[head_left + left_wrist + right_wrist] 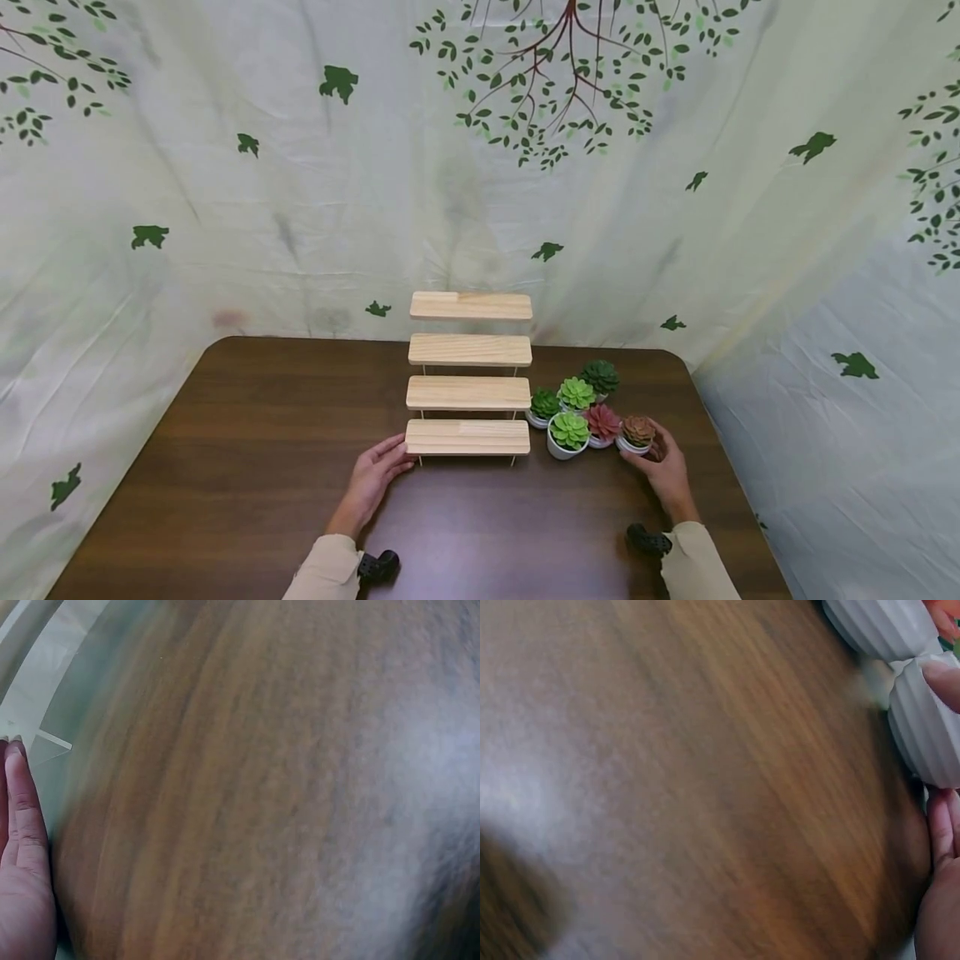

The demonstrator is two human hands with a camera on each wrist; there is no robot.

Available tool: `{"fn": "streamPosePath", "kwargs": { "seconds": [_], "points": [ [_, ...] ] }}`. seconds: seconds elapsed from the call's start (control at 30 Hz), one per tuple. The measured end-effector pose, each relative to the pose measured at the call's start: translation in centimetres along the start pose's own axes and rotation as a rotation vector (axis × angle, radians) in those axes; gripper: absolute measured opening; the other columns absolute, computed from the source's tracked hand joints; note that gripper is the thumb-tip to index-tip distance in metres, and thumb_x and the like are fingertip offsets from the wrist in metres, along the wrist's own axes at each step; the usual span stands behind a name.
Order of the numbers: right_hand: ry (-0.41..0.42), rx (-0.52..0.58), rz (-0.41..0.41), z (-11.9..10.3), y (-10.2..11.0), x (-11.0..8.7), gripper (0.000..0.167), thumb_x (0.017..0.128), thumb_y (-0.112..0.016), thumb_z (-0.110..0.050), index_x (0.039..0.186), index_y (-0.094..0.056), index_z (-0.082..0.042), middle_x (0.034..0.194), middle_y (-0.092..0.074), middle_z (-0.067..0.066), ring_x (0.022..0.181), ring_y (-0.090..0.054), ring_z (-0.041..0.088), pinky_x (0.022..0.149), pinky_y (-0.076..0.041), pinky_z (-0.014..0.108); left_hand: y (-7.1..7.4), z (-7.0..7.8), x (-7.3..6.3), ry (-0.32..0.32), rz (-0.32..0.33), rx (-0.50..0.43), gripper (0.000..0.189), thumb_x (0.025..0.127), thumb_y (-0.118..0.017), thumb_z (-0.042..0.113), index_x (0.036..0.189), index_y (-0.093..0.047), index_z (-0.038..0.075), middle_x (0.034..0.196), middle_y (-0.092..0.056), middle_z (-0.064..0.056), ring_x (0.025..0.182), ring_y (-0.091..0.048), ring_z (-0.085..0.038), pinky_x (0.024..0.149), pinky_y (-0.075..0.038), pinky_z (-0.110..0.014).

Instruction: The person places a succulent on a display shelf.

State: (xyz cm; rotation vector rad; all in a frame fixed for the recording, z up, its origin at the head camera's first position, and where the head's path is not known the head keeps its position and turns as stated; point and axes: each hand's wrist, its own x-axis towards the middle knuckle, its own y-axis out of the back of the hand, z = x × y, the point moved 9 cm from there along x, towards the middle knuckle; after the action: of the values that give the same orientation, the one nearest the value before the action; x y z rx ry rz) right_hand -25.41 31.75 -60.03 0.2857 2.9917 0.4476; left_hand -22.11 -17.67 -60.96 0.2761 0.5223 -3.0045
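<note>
A tiered wooden display stand (468, 437) with several pale shelves stands at the table's middle. My left hand (375, 477) is at the left end of its lowest shelf, fingers extended; in the left wrist view the fingers (27, 817) look straight. To the right of the stand, my right hand (667, 471) holds a small potted succulent (638, 432) with reddish-brown leaves. Its ribbed white pot (922, 731) has my thumb on its near side in the right wrist view, with fingers at its lower part. Contact between left fingertips and shelf is hard to make out.
Beside the held pot cluster a red succulent (602, 422), a bright green one (569, 431), another light green one (576, 392) and darker green ones (600, 377), close to the stand's right side. Behind the brown table (285, 400) hangs a leaf-patterned cloth (337, 208).
</note>
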Motion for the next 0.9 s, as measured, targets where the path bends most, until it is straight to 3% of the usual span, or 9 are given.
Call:
{"fn": "streamPosePath", "kwargs": {
  "seconds": [0.17,0.37,0.67,0.9],
  "points": [
    [-0.008,0.022,0.021,0.38,0.0,-0.02,0.071,0.081,-0.074,0.0,0.142,-0.037,0.0,0.139,-0.045,0.02,0.105,-0.047,-0.001,0.081,-0.04,0.002,0.12,-0.35,0.21,0.031,0.043,-0.014,0.042,0.096,-0.054,0.001,0.129,-0.041,-0.022,0.096,-0.068,-0.005,0.082,-0.067,-0.013,0.077,-0.057,-0.025],
    [0.007,0.023,0.044,0.48,0.06,0.01,0.069,0.081,-0.075,0.001,0.141,-0.04,-0.002,0.136,-0.048,0.019,0.096,-0.049,-0.009,0.079,-0.042,0.003,0.24,-0.41,0.41,0.052,0.074,0.005,0.041,0.096,-0.055,0.002,0.127,-0.044,-0.021,0.094,-0.067,-0.007,0.078,-0.066,-0.013,0.073,-0.058,-0.024],
    [-0.006,0.023,0.057,0.44,0.19,-0.13,0.067,0.081,-0.077,-0.005,0.14,-0.043,-0.003,0.137,-0.049,0.019,0.099,-0.048,-0.006,0.079,-0.042,0.003,0.07,-0.34,0.63,0.067,0.081,0.028,0.042,0.094,-0.059,0.003,0.125,-0.045,-0.022,0.087,-0.068,-0.003,0.074,-0.066,-0.011,0.071,-0.058,-0.023],
    [-0.012,0.043,0.07,0.37,0.31,0.17,0.065,0.081,-0.078,-0.007,0.138,-0.046,-0.002,0.135,-0.05,0.02,0.097,-0.051,-0.004,0.079,-0.045,0.005,0.11,-0.22,0.9,0.092,0.093,-0.007,0.029,0.093,-0.06,0.002,0.115,-0.055,-0.017,0.085,-0.067,-0.003,0.075,-0.066,-0.012,0.073,-0.058,-0.025]
  ]
}}
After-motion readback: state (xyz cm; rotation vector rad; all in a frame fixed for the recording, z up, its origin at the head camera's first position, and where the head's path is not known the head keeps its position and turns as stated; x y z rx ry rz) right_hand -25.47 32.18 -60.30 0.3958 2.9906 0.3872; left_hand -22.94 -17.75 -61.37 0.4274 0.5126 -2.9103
